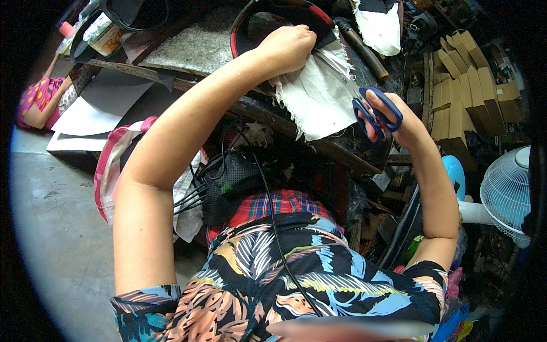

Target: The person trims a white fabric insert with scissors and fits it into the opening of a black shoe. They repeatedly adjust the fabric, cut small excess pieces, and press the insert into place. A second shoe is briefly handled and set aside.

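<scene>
My left hand (pixel 289 47) is closed at the upper edge of a white cloth (pixel 319 105) with frayed edges, gripping it. Right beside those fingers lies a round black piece with a red-striped rim (pixel 242 28), and the cloth hangs from its near side; whether they are joined is hidden. A pair of scissors (pixel 369 114) with dark blue handles is in my right hand (pixel 393 117), fingers through the loops. Its metal blades point up and left, at the cloth's right edge; I cannot tell how far apart they are.
A dark, worn workbench (pixel 188 48) carries a dark bar (pixel 362 48) and another white cloth piece (pixel 380 25). White sheets (pixel 97 108) jut out at left, near another person's arm (pixel 48 105). Stacked cardboard boxes (pixel 456 102) and a white fan (pixel 509 191) stand at right.
</scene>
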`<state>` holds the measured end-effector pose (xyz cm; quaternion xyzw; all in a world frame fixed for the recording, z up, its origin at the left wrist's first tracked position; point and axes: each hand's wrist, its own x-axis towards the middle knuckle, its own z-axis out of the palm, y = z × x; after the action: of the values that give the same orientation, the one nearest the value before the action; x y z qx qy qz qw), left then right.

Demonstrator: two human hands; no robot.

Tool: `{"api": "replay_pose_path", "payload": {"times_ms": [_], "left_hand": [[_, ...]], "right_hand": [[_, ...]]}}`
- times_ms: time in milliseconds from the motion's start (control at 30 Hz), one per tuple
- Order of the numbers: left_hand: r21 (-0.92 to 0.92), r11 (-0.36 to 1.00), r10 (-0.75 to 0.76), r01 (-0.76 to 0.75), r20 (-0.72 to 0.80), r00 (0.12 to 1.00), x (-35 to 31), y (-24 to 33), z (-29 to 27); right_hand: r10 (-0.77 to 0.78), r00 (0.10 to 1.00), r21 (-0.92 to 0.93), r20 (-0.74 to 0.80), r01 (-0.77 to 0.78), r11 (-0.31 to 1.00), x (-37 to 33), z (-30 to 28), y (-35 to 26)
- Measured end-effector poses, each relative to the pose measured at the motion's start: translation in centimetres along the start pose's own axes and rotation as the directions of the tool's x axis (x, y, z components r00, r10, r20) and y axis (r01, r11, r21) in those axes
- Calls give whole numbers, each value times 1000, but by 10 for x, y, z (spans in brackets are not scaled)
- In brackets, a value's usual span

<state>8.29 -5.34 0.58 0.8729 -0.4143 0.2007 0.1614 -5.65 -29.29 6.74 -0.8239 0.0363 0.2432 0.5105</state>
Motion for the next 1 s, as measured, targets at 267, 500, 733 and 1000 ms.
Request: {"api": "replay_pose_path", "payload": {"times_ms": [267, 500, 733, 1000], "left_hand": [[-92, 991, -101, 96, -49, 994, 0, -5, 5], [-248, 908, -312, 336, 132, 941, 3, -11, -6], [163, 972, 101, -169, 359, 928, -35, 62, -48], [-558, 784, 430, -273, 171, 886, -33, 89, -101]], "right_hand": [[-22, 999, 34, -34, 23, 999, 6, 8, 7], [-243, 909, -83, -338, 228, 970, -15, -23, 28], [-349, 856, -701, -382, -23, 713, -8, -48, 30], [-550, 783, -400, -289, 424, 813, 43, -12, -8]]}}
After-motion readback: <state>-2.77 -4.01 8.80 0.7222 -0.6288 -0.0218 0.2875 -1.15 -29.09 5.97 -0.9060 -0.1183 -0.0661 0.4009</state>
